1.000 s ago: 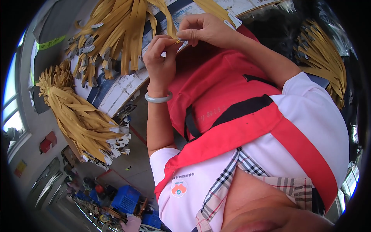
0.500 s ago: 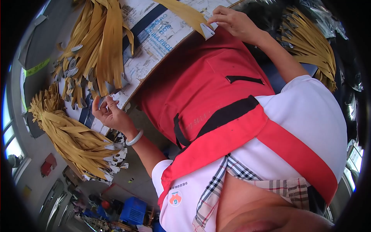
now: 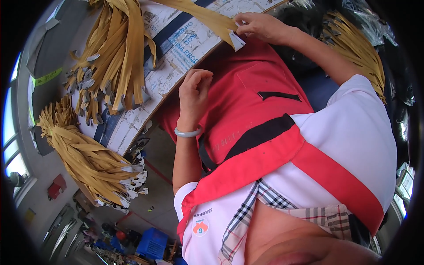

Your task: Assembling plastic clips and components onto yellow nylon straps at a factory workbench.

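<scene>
My right hand [image 3: 265, 27] is at the table's front edge, its fingers closed on the end of a flat golden-yellow strap [image 3: 205, 17]. White tips [image 3: 237, 40] stick out beyond the strap's end, just below those fingers. My left hand [image 3: 194, 95] is raised in front of the table edge, over my red apron [image 3: 251, 84]. Its fingers are curled with the tips together; whatever is between them, if anything, is hidden. Left of it, a bundle of similar straps [image 3: 121, 53] with grey tips lies on the table.
The worn, white-covered table [image 3: 165, 66] carries a dark blue band. A second strap bundle [image 3: 84, 145] hangs off its left end. More straps [image 3: 360, 48] lie at the far right beside clear plastic wrapping [image 3: 369, 22]. A blue crate [image 3: 152, 243] stands on the floor behind.
My left hand has left the ends of the strap bundle and moved right, closing its fingers. My right hand has stayed at the strap's end, shifting slightly.
</scene>
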The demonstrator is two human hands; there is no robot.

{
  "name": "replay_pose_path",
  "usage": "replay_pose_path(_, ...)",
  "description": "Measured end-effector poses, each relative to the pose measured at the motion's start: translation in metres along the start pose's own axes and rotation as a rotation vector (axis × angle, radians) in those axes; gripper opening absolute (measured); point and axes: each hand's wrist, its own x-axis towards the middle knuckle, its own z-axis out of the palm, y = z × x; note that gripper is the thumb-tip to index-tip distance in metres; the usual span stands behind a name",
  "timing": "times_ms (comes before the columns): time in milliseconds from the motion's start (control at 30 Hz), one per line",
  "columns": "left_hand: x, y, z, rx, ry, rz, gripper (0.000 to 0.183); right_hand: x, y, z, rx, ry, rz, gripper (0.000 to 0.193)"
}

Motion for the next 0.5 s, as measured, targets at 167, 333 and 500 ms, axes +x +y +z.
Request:
replay_pose_path(167,-0.005,-0.009,0.007,-0.02,-0.073,-0.036,0.01,0.0,0.014,-0.009,0.053,-0.115,0.014,0.014)
replay_pose_path(333,0.009,0.003,0.016,-0.065,-0.092,-0.017,0.01,0.011,0.015,-0.018,0.083,-0.125,-0.037,0.013)
replay_pose_path(500,0.015,0.005,0.023,-0.111,-0.091,-0.052,0.009,0.008,0.018,-0.013,0.093,-0.226,-0.095,0.014)
